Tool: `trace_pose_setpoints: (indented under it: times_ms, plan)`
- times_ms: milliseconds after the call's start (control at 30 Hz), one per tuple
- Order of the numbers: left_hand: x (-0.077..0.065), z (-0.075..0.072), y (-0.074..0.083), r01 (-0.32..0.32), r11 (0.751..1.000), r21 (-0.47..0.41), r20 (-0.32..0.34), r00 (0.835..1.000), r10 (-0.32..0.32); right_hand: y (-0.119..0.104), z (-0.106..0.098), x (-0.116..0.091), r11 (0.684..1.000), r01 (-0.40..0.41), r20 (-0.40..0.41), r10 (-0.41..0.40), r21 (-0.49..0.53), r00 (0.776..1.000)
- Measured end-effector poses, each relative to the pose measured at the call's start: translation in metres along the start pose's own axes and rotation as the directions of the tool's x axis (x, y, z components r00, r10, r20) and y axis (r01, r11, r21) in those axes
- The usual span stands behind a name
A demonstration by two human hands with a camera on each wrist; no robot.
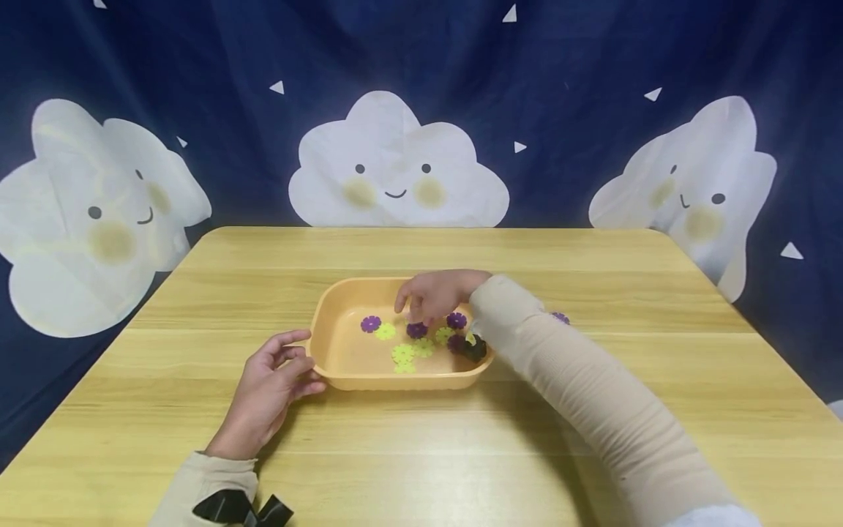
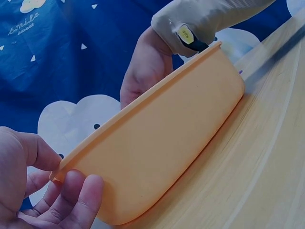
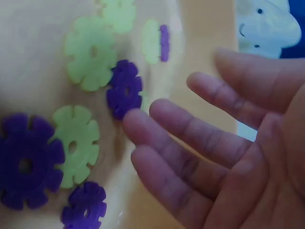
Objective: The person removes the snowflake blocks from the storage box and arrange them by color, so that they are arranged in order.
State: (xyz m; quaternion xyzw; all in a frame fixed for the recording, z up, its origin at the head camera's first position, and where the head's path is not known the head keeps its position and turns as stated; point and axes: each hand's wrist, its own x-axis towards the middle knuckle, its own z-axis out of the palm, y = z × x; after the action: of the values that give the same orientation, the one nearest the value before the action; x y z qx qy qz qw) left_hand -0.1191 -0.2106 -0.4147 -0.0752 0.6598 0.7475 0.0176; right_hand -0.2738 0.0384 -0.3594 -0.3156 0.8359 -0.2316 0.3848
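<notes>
An orange plastic basin [image 1: 369, 382] stands on the table, with several yellow and purple notched snowflake discs lying on its floor. At its left end my left hand [image 1: 270, 384] pinches the rim, thumb on top and fingers against the outer wall, as the left wrist view shows at the basin's corner [image 2: 157, 148]. Above the far right part hovers my right hand [image 1: 437, 293], fingers loosely bent and holding nothing. Close to its fingertips in the right wrist view are a purple disc [image 3: 125, 89] and a yellow disc [image 3: 75, 145].
One purple disc [image 1: 561, 318] lies on the table right of the basin, partly behind the right sleeve. The wooden table [image 1: 421, 454] reaches back to a dark blue curtain [image 1: 421, 44] with smiling clouds. A black strap [image 1: 240, 506] is on the left sleeve.
</notes>
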Motion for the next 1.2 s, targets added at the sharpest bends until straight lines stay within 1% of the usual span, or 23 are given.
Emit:
trace_pose_setpoints:
  times_ms: [67, 133, 167, 233, 433, 533, 733, 933, 1100, 1200]
  plan:
    - [0.0, 0.0, 0.0, 0.0, 1.0, 0.001, -0.001, 1.0, 0.0, 0.0, 0.001, 0.001, 0.991, 0.03, -0.003, -0.03, -0.13, 1.0]
    - [0.0, -0.001, 0.0, 0.002, 1.0, 0.0, -0.002, 1.0, -0.002, 0.0, 0.002, 0.002, 0.973, 0.038, -0.015, -0.043, -0.226, 0.999]
    - [0.0, -0.001, 0.0, 0.003, 1.0, 0.0, -0.002, 1.0, -0.003, 0.0, 0.003, 0.003, 0.965, 0.034, -0.024, -0.042, -0.261, 0.999]
    - [0.0, 0.0, 0.0, 0.004, 1.0, -0.004, -0.003, 1.0, -0.004, 0.0, 0.004, 0.005, 0.958, 0.016, -0.042, -0.029, -0.287, 0.999]
    - [-0.001, 0.0, 0.0, 0.003, 1.0, -0.005, -0.004, 1.0, -0.003, 0.001, 0.009, 0.01, 0.945, -0.04, -0.074, 0.017, -0.326, 0.997]
    - [-0.001, 0.0, 0.0, 0.004, 1.0, 0.002, -0.002, 1.0, -0.004, 0.002, 0.011, 0.012, 0.936, -0.051, -0.087, 0.022, -0.348, 0.996]
    - [0.0, 0.0, 0.0, 0.005, 1.0, 0.005, 0.0, 1.0, -0.005, 0.002, 0.013, 0.014, 0.924, -0.04, -0.098, 0.003, -0.379, 0.995]
    - [0.0, 0.001, 0.0, 0.004, 1.0, 0.01, 0.0, 1.0, -0.004, 0.001, 0.013, 0.013, 0.932, -0.033, -0.102, -0.005, -0.362, 0.995]
    - [0.0, 0.0, 0.0, 0.0, 1.0, 0.013, 0.006, 1.0, -0.001, 0.001, 0.013, 0.014, 0.926, -0.021, -0.093, -0.015, -0.378, 0.996]
    - [-0.001, 0.0, 0.0, 0.001, 1.0, 0.007, 0.006, 1.0, -0.001, 0.001, 0.013, 0.014, 0.928, -0.018, -0.09, -0.017, -0.373, 0.996]
